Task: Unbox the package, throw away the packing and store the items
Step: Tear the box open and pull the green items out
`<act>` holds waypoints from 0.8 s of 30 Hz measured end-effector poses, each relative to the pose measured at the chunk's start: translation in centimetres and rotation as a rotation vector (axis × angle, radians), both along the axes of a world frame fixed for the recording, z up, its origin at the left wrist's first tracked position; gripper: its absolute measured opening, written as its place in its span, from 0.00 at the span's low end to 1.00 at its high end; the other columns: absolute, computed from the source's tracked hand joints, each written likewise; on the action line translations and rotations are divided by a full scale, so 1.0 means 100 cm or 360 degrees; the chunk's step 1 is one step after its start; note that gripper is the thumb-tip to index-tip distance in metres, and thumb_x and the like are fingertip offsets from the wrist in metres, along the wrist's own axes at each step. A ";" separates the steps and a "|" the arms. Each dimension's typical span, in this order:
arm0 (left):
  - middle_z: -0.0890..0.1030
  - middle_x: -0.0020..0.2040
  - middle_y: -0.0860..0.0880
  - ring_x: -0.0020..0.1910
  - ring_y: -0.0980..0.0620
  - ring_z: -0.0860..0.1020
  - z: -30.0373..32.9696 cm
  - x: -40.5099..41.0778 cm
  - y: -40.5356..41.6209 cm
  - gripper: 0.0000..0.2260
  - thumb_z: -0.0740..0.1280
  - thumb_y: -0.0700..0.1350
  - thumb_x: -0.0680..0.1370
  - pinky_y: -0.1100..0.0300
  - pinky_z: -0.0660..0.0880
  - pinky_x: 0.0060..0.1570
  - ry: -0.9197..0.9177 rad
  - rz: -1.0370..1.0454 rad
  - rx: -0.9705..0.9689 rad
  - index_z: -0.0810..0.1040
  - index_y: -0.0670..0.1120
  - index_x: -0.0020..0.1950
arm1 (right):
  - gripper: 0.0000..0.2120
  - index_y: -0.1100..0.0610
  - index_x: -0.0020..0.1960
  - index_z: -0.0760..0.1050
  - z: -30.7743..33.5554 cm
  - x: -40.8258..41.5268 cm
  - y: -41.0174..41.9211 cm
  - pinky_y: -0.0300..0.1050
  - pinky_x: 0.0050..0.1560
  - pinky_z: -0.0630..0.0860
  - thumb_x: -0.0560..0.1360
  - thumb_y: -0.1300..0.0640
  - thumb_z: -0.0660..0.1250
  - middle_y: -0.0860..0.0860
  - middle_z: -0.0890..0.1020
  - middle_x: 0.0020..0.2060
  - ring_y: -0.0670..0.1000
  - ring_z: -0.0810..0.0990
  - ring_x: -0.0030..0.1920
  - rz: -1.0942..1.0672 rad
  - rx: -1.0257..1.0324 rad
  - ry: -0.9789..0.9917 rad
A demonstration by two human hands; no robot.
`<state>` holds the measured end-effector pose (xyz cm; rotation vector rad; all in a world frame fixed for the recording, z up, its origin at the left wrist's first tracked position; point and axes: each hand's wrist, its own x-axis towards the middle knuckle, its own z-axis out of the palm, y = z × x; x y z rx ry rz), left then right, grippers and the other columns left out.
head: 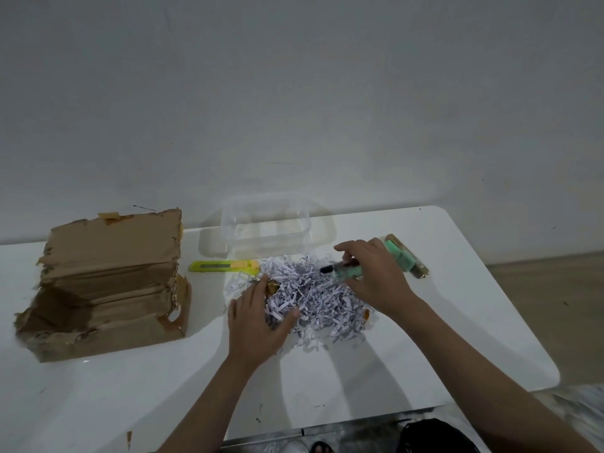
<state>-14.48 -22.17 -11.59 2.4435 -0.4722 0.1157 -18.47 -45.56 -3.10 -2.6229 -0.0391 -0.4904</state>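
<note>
A pile of shredded white paper (315,297) lies on the white table (376,371). My right hand (376,279) holds a mint-green marker with a black tip (346,272) just above the pile. My left hand (258,325) rests flat on the pile's left edge, fingers spread, beside a small gold-brown wrapper (270,286). The torn, opened cardboard box (104,286) lies on its side at the left. A clear plastic container (266,228) stands behind the pile. Another green item on a brown box (407,256) lies to the right of my right hand.
A yellow-green utility knife (225,266) lies between the box and the pile. A wall runs right behind the table. The table's right edge drops to a wooden floor. A dark bag (434,436) sits below the table's front edge.
</note>
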 end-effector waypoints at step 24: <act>0.71 0.70 0.50 0.71 0.48 0.66 -0.003 -0.001 0.003 0.41 0.54 0.75 0.68 0.40 0.59 0.69 -0.0045 -0.0045 0.0063 0.62 0.50 0.73 | 0.19 0.55 0.46 0.79 -0.016 -0.010 -0.105 0.50 0.49 0.77 0.63 0.43 0.76 0.53 0.83 0.44 0.59 0.78 0.52 -0.1180 0.0583 0.0255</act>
